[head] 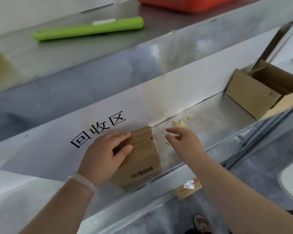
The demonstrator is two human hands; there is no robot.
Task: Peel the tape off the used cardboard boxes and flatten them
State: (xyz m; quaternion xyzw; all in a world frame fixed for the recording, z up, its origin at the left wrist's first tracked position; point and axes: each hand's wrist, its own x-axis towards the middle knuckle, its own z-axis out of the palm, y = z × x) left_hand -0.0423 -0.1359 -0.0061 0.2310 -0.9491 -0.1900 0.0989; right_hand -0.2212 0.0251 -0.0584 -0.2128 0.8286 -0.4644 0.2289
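Note:
A stack of flattened brown cardboard boxes (140,156) lies in a shiny metal trough (215,115), with a barcode on its near face. My left hand (105,154) presses on the stack's left side, thumb across the top and fingers curled over its far edge. My right hand (184,142) hovers just right of the stack, fingers spread, holding nothing. An open, unflattened cardboard box (254,92) stands at the trough's far right end. Small scraps of peeled tape (179,124) lie on the trough floor beyond my right hand.
A white paper sign with black characters (98,129) leans on the trough's back wall. A green tube-shaped tool (88,29) lies on the upper metal shelf, an orange basket (184,2) behind it. A cardboard piece with a white label (188,186) sits below the trough's front rim.

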